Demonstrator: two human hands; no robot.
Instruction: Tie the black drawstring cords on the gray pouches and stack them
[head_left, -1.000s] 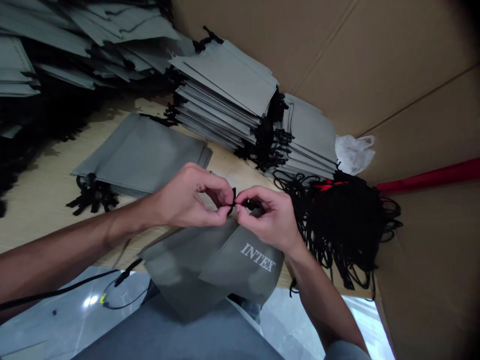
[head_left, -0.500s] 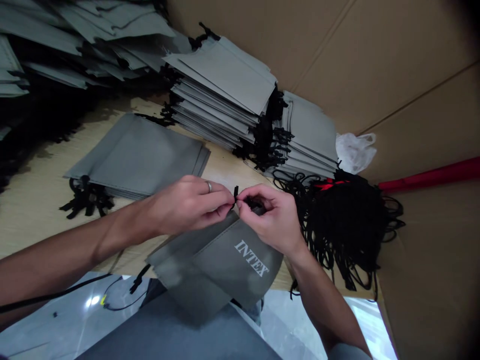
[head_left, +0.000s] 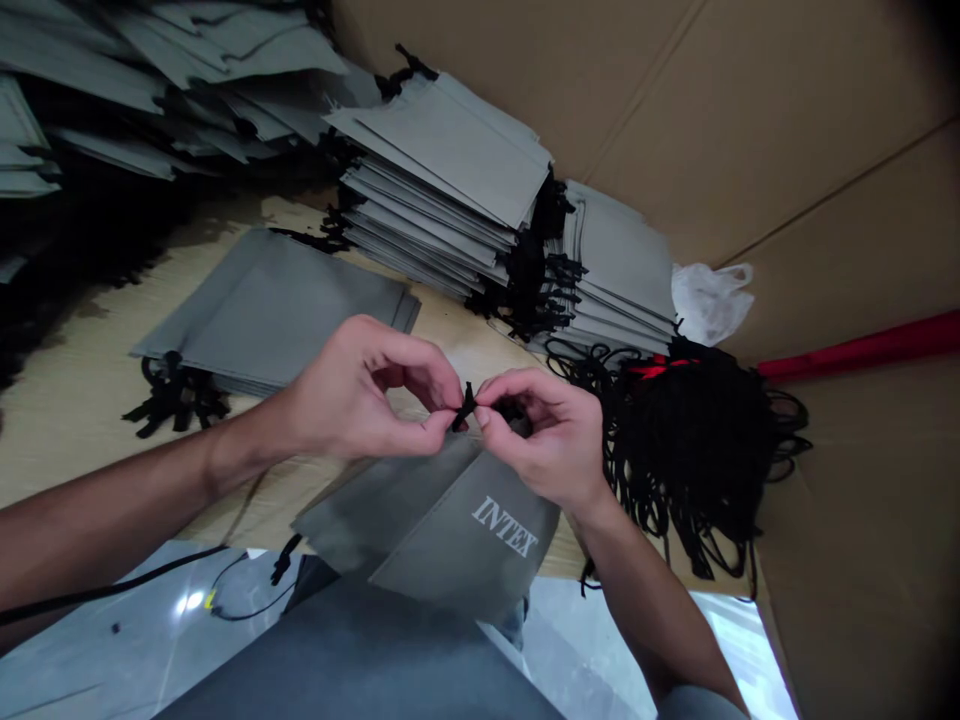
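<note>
A grey fabric pouch (head_left: 450,525) printed with INTEX hangs over the near edge of the wooden table (head_left: 67,400). Its black drawstring (head_left: 465,408) sticks up at the pouch's top edge. My left hand (head_left: 367,395) pinches the cord from the left with thumb and fingertips. My right hand (head_left: 547,435) pinches the same cord from the right, fingers curled. The two hands' fingertips almost meet around the cord. Another black cord end (head_left: 283,560) dangles from the pouch's lower left.
A flat pile of grey pouches (head_left: 277,310) lies left of my hands. Taller stacks (head_left: 450,180) (head_left: 622,270) stand behind, with loose heaps (head_left: 150,70) at far left. A bundle of black cords (head_left: 697,440) lies at right, beside a white plastic bag (head_left: 709,300). Cardboard walls (head_left: 750,120) enclose the right.
My left hand has lifted its knuckles and re-pinched the cord. The pouch has shifted slightly lower and turned a little. My right hand stays almost in place.
</note>
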